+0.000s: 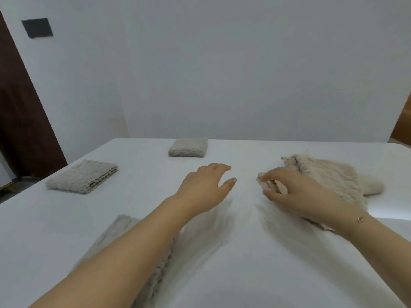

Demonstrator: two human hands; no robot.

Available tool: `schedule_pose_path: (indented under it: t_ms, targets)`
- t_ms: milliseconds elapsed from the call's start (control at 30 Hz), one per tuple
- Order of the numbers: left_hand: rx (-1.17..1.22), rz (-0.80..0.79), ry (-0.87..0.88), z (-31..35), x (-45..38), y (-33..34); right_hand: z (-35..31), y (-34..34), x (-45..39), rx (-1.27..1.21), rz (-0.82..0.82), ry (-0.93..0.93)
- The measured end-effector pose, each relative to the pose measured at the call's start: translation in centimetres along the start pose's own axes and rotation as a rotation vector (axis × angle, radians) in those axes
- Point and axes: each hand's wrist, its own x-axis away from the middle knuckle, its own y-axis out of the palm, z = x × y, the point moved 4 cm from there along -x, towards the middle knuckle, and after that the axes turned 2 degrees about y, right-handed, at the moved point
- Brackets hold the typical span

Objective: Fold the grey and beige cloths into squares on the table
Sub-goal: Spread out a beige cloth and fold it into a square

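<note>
Right hand (pixel 295 192), lower right of centre: fingers curled, pinching near corner of beige cloth (pixel 329 176). Cloth rumpled, nubbly, unfolded; long axis slanting from frame centre toward right edge, lying on white tabletop (pixel 244 252).

Left hand (pixel 206 185), frame centre: palm down, fingers straight and relaxed, holding nothing, pointing toward right hand.

Under left forearm, lower left: another cloth (pixel 124 236), greyish, loose, running diagonally to bottom edge.

Middle left: folded cloth (pixel 82 178), rectangular. Upper centre: small folded square (pixel 188 147).
</note>
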Motion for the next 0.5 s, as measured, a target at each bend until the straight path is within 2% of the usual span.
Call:
schedule_pose_path:
  t_ms: [233, 500]
  targets:
    - [0.174, 0.009, 0.021, 4.6, -6.3, 3.8, 7.5, -2.8, -4.1, -0.028, 0.072, 0.195]
    - [0.313, 0.041, -0.022, 8.5, -10.9, 7.5, 13.3, -2.3, -3.8, 0.046, -0.03, 0.343]
